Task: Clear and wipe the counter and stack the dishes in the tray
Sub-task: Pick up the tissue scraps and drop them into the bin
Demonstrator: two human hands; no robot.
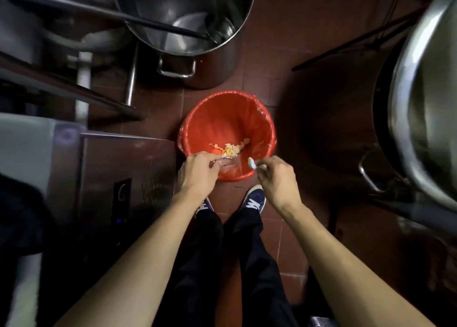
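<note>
1. Two bare forearms are seen nearest, reaching down over dark trousers and blue shoes point(254, 200).
2. The left hand point(197, 172) is closed on something clear, seemingly a dish, tipped over the red bin point(227, 133).
3. The right hand point(277, 176) is pinched on a white utensil point(252, 164).
4. Scraps point(232, 148) lie inside the bin; clearing is judged under way.
5. Next, scraping out the remainder is called for.

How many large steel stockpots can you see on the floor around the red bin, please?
2: one stockpot stands beyond the red bin, another stockpot at the right edge, partly cropped. Others may be outside the view.
</note>
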